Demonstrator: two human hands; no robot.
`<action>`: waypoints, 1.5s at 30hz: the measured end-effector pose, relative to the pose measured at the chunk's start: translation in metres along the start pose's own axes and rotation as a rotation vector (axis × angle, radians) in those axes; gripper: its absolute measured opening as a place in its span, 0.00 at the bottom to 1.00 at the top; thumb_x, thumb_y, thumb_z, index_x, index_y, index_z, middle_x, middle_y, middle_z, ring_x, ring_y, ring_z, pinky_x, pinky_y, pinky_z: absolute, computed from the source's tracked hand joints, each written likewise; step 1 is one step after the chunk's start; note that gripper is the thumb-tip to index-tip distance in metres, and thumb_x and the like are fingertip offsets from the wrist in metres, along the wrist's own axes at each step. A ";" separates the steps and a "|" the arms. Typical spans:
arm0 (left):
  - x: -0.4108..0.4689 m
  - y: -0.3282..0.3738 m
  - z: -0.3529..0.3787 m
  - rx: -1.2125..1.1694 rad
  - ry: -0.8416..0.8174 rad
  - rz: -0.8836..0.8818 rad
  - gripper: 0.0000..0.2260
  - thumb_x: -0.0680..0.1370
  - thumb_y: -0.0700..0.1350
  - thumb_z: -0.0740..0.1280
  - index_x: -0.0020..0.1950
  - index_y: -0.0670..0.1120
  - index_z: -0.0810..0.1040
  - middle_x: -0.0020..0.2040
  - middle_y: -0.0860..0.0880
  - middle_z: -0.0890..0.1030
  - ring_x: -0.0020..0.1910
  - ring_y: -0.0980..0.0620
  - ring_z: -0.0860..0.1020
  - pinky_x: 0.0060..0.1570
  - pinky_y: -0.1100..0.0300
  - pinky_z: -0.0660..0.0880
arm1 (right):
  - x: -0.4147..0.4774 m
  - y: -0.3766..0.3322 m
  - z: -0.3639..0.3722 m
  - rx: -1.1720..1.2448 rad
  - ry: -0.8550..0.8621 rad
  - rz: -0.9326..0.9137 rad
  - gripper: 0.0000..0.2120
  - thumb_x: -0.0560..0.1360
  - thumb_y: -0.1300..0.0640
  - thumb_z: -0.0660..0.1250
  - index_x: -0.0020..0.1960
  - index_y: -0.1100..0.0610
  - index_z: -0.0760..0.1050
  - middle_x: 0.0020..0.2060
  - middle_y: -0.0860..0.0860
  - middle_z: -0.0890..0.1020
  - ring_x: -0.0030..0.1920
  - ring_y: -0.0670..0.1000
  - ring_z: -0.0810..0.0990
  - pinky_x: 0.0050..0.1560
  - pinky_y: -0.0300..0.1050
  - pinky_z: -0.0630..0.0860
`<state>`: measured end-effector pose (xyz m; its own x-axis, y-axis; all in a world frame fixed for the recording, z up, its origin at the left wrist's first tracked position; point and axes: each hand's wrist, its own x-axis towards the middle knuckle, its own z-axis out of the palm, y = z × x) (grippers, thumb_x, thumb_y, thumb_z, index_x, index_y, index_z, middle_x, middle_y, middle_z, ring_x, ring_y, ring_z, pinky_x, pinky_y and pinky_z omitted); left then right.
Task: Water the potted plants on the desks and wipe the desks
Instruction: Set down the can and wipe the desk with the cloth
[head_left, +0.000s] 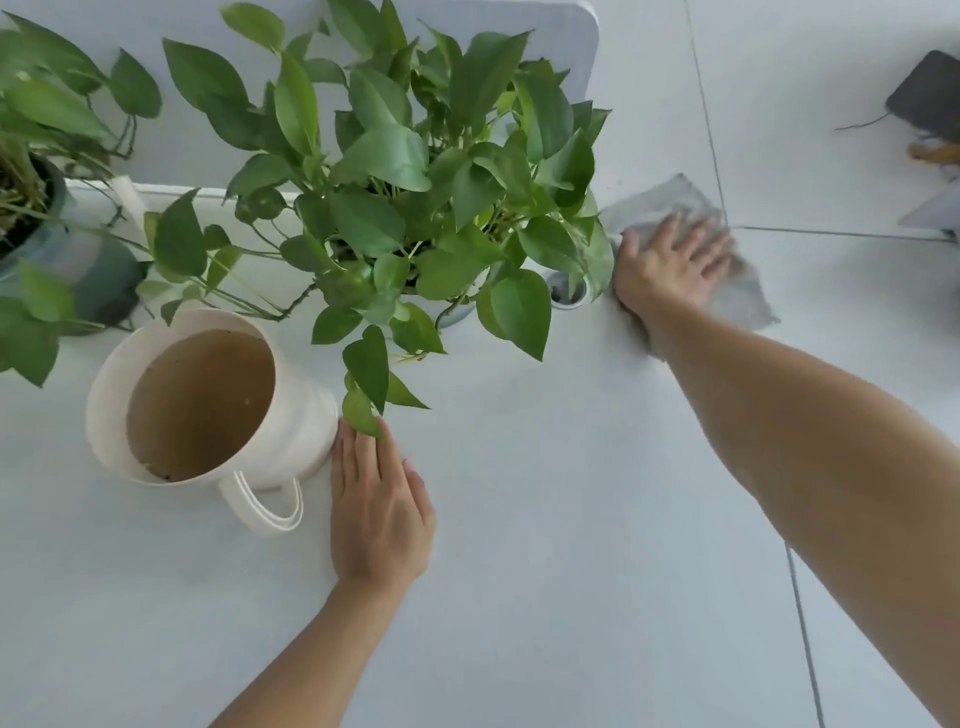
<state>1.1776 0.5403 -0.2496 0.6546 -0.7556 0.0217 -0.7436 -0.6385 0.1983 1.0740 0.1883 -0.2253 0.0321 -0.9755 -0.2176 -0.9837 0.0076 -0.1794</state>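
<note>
— Right hand (670, 265)?
— Flat, straight-fingered, pressing crumpled grey cloth (649, 202) onto white desk (545, 519), right of leafy green potted plant (405, 182).
— Left hand (379, 509)?
— Flat, straight-fingered, on desk just beside cream plastic watering can (208, 395).

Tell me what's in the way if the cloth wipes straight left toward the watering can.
The potted plant stands directly left of the cloth under the right hand, leaves overhanging the desk. A small round fitting sits beside that hand. Past the plant, the left hand lies flat by the watering can.
</note>
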 end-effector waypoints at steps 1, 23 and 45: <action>0.001 -0.001 0.000 0.009 -0.009 0.001 0.25 0.80 0.44 0.48 0.73 0.30 0.63 0.74 0.34 0.63 0.74 0.36 0.61 0.74 0.45 0.58 | -0.006 -0.019 0.007 0.000 -0.034 -0.047 0.36 0.81 0.35 0.44 0.82 0.52 0.40 0.80 0.61 0.40 0.79 0.65 0.36 0.77 0.62 0.36; 0.002 -0.002 -0.006 -0.033 -0.040 -0.005 0.26 0.79 0.44 0.50 0.73 0.30 0.63 0.74 0.35 0.64 0.74 0.36 0.61 0.73 0.44 0.58 | -0.170 0.053 0.044 -0.222 -0.117 -1.068 0.34 0.76 0.33 0.50 0.80 0.45 0.58 0.81 0.54 0.53 0.81 0.59 0.46 0.78 0.63 0.44; 0.005 -0.004 -0.006 -0.030 -0.034 0.008 0.25 0.79 0.44 0.50 0.71 0.30 0.66 0.73 0.33 0.65 0.73 0.35 0.62 0.73 0.44 0.59 | -0.122 0.101 0.017 -0.226 -0.137 -0.909 0.33 0.77 0.30 0.45 0.79 0.38 0.51 0.81 0.47 0.53 0.81 0.51 0.46 0.79 0.54 0.42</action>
<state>1.1842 0.5402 -0.2446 0.6432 -0.7657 -0.0099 -0.7441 -0.6280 0.2277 0.9738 0.3114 -0.2335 0.8093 -0.5525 -0.1996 -0.5823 -0.7993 -0.1484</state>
